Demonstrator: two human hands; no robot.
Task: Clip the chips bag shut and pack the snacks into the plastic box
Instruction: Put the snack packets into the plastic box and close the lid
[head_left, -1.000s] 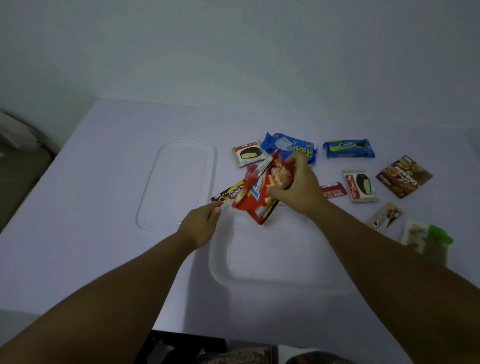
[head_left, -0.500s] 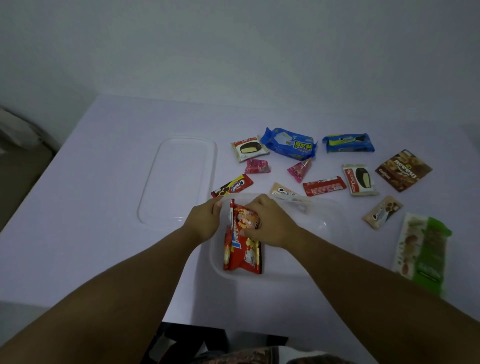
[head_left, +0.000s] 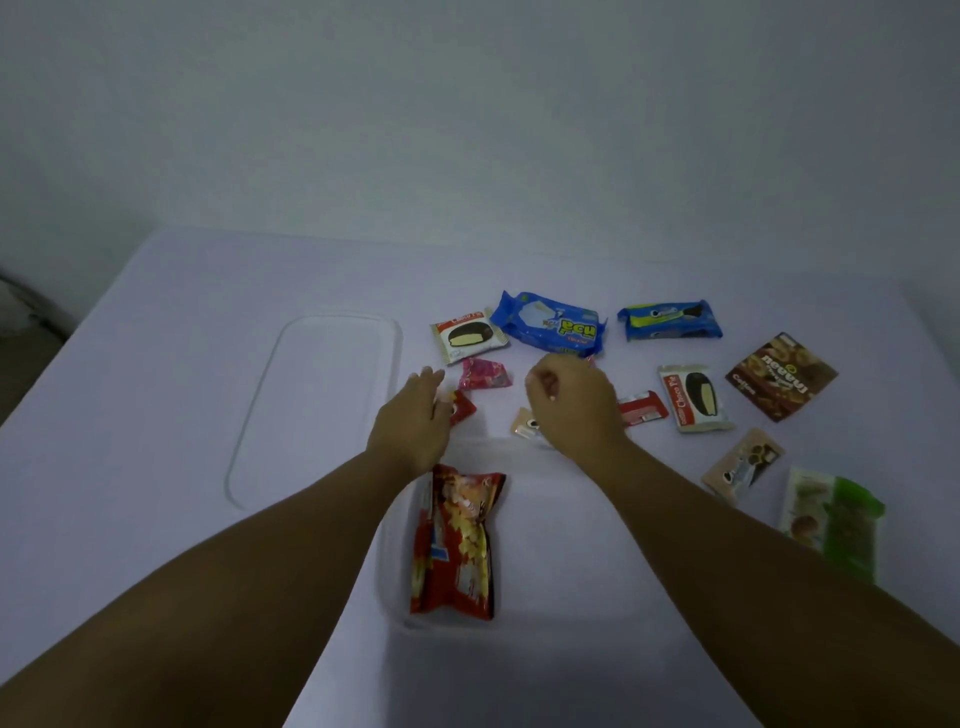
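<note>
Already red chips bag (head_left: 454, 540) inside clear plastic box (head_left: 597, 597), lid (head_left: 317, 405) beside

The chips bag (head_left: 457, 540) lies in the plastic box (head_left: 545, 618), at its left side. The lid (head_left: 317, 410) sits on the counter (head_left: 156, 415) to the box's left, and the loose snacks (head_left: 550, 325) are spread behind and right of it.

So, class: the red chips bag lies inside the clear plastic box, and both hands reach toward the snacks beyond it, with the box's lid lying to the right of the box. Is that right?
Not quite. In the head view the lid lies to the left of the plastic box. The rest holds: the chips bag lies inside, and the left hand and right hand reach toward the snacks.
</note>
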